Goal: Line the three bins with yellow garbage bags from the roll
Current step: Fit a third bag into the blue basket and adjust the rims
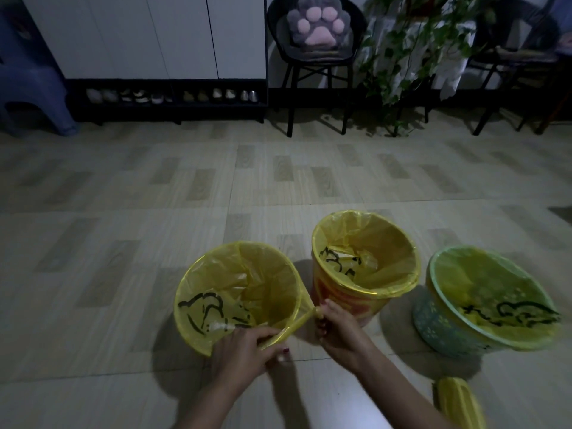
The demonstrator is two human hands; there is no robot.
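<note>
Three small bins stand in a row on the floor, each lined with a yellow bag that bears a black drawing. The left bin (198, 305) is fully wrapped in its bag. The middle bin (340, 300) is orange and the right bin (433, 323) is teal. A twisted strand of the left bin's bag (294, 328) stretches off its rim. My left hand (244, 351) pinches the strand's lower end and my right hand (335, 325) grips its upper end. The yellow bag roll (458, 400) lies on the floor at the lower right.
A black chair (315, 51) with a paw-shaped cushion stands at the back wall beside a leafy plant (402, 57). A white cabinet (148, 35) with shoes under it fills the back left, next to a blue stool (28, 88). Tiled floor (216, 187) lies beyond the bins.
</note>
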